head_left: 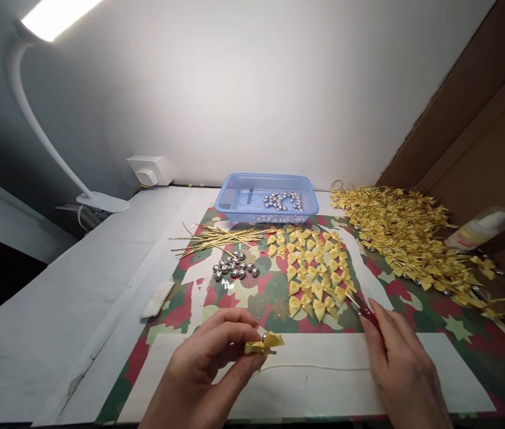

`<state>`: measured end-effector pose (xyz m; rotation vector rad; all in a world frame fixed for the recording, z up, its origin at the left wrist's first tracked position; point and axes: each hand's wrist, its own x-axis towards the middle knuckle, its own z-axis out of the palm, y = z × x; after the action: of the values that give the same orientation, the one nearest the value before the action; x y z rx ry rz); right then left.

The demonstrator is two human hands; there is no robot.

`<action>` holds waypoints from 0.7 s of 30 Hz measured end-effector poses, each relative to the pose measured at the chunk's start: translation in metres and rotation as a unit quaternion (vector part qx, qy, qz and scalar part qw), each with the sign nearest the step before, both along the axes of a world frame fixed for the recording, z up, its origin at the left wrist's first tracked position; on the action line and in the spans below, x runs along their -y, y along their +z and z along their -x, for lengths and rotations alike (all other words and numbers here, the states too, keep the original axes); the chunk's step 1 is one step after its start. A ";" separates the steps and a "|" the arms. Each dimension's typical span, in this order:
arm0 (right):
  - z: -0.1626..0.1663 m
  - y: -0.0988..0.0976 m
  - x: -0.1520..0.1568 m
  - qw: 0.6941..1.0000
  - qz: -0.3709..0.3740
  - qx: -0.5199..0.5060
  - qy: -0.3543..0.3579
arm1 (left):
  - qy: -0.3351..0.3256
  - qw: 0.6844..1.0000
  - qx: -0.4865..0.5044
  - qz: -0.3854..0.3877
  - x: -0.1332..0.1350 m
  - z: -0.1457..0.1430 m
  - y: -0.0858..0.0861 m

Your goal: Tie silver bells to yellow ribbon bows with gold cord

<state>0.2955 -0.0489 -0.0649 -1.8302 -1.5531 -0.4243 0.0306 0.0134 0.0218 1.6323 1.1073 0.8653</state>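
In the head view, the blue perforated basket [243, 215] stands against the wall, with silver beads [283, 202] inside it; well in front of it and a little left, the left hand [196, 363] has thumb and fingertips closed together on a yellow ribbon bow [274, 339], which carries a small silver bead and is held above the white sheet [324, 396]; in front of the basket and to its right, the right hand [402, 357] is wrapped around a red-handled tool [371, 317], its metal tip at the nearest edge of the laid-out bows, though whether it touches one I cannot tell.

Those laid-out yellow bows [318, 273] sit in rows just in front of the basket's right half; gold twist ties [216, 238] lie in front of its left half, loose silver bells [235, 273] nearer still; a thin pale cord [315, 366] crosses the sheet far in front of it; right of the basket spreads a big heap of finished-looking yellow bows [404, 232], a pump bottle [469, 235] beside it.
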 end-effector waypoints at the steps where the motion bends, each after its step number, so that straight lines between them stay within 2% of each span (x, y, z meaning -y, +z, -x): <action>1: -0.003 -0.002 -0.002 1.000 -0.010 0.013 -0.002 | -0.007 1.000 0.011 0.023 -0.001 -0.002 0.003; 3: -0.009 0.000 -0.002 0.999 -0.046 -0.027 -0.008 | -0.024 0.996 0.037 0.081 -0.004 -0.007 0.007; 5: -0.013 0.011 0.001 0.980 -0.101 -0.170 -0.029 | -0.033 0.985 0.077 0.154 -0.007 -0.012 0.011; 6: -0.016 0.018 0.003 0.951 -0.138 -0.274 -0.034 | -0.032 0.976 0.098 0.192 -0.007 -0.015 0.012; 8: -0.017 0.034 0.011 0.857 -0.212 -0.469 -0.021 | -0.021 0.962 0.129 0.241 -0.006 -0.021 0.013; 9: -0.014 0.041 0.015 0.815 -0.227 -0.533 -0.003 | -0.012 0.960 0.138 0.245 -0.005 -0.024 0.014; 10: -0.010 0.046 0.019 0.790 -0.221 -0.572 0.015 | -0.009 0.961 0.141 0.238 -0.003 -0.027 0.014; 11: -0.002 0.050 0.022 0.789 -0.196 -0.581 0.030 | -0.011 0.965 0.140 0.221 -0.001 -0.030 0.015; 14: 0.032 0.053 0.022 0.861 -0.072 -0.497 0.084 | -0.035 0.983 0.125 0.131 0.006 -0.038 0.017; 16: 0.056 0.052 0.014 0.893 -0.057 -0.409 0.177 | -0.049 0.993 0.097 0.042 0.009 -0.041 0.018; 18: 0.071 0.052 0.005 0.916 -0.059 -0.323 0.229 | -0.071 0.995 0.062 -0.036 0.009 -0.039 0.018; 21: 0.079 0.055 -0.003 0.937 -0.082 -0.250 0.231 | -0.072 0.995 0.028 -0.070 0.010 -0.030 0.016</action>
<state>0.2169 -0.0456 -0.0094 -1.2554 -1.4658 0.1265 0.0608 0.0029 0.0375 1.7695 0.8962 0.9055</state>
